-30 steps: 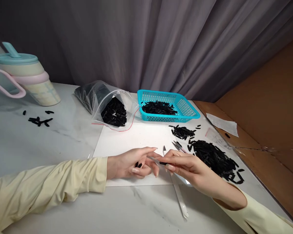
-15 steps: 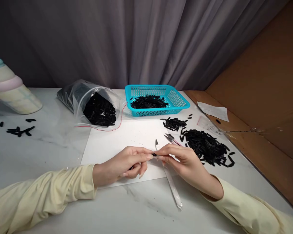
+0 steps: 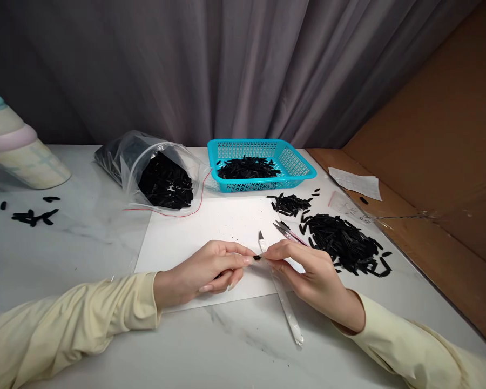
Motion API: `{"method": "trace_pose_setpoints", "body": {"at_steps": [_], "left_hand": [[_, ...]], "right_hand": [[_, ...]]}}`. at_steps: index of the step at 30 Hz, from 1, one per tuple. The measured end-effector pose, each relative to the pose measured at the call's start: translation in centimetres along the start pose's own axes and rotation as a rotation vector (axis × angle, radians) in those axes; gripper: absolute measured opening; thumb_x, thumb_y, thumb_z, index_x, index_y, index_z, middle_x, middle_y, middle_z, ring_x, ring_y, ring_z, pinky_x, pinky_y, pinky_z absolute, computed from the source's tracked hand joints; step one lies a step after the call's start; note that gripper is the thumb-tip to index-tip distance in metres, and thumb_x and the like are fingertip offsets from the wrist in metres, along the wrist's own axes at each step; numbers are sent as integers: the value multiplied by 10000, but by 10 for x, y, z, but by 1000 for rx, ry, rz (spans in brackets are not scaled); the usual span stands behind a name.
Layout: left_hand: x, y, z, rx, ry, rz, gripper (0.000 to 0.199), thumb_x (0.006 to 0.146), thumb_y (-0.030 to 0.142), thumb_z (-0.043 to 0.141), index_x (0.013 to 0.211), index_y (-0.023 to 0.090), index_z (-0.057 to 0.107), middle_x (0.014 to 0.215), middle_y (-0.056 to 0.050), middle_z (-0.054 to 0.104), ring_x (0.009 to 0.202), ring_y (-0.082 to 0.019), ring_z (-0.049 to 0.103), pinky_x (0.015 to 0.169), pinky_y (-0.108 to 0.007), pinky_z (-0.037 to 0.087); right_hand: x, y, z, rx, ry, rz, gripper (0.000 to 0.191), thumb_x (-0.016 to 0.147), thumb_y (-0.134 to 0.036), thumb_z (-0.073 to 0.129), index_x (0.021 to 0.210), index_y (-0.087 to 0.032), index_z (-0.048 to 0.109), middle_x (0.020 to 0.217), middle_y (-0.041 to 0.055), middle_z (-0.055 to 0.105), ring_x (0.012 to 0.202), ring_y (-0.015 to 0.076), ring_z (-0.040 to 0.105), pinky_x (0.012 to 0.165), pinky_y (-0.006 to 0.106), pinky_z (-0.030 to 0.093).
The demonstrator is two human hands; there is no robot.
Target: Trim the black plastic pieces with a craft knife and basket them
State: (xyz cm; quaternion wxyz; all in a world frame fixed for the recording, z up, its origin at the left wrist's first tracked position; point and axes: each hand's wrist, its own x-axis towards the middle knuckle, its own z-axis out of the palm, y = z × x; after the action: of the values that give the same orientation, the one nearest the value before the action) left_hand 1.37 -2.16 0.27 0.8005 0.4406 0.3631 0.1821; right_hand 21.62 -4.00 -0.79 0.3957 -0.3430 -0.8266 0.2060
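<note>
Between my two hands is a small black piece. My left hand pinches its left end between thumb and forefinger, with the other fingers curled. The fingertips of my right hand are pinched at the piece's right end. Under the hands lie a white sheet and a craft knife with a pale wrapped handle, its blade pointing away. Just beyond my right hand are pink-handled scissors, partly covered by that hand.
A large heap of black pieces and a smaller one lie right. Behind are a blue basket and a clear bag, both holding black pieces. A tumbler stands left, near scattered black pieces. Cardboard borders the right.
My right hand's fingertips have shifted slightly right, and more of the small black piece shows between the hands. My left hand is nearly still.
</note>
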Motion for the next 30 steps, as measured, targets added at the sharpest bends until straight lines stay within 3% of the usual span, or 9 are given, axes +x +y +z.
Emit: {"method": "trace_pose_setpoints", "body": {"at_steps": [11, 26, 30], "left_hand": [[-2, 1, 1, -40, 32, -33, 132, 838, 248, 535, 886, 131, 572, 412, 100, 416, 265, 6, 178, 330, -178, 101], [-2, 1, 1, -32, 47, -17, 175, 827, 308, 555, 814, 136, 585, 419, 103, 380, 268, 12, 155, 328, -171, 103], [-2, 1, 1, -32, 43, -21, 177, 825, 313, 556, 802, 140, 586, 413, 103, 373, 267, 12, 147, 326, -169, 100]], "right_hand": [[-1, 1, 0, -60, -70, -21, 195, 837, -35, 515, 963, -181, 543, 845, 20, 655, 736, 104, 623, 657, 196, 497], [1, 1, -4, -36, -70, 75, 168, 863, -91, 492, 990, -182, 553, 843, 28, 696, 706, 116, 668, 607, 192, 518], [0, 2, -4, -41, -50, 38, 152, 843, -87, 531, 951, -185, 575, 804, 15, 694, 662, 106, 654, 588, 184, 505]]}}
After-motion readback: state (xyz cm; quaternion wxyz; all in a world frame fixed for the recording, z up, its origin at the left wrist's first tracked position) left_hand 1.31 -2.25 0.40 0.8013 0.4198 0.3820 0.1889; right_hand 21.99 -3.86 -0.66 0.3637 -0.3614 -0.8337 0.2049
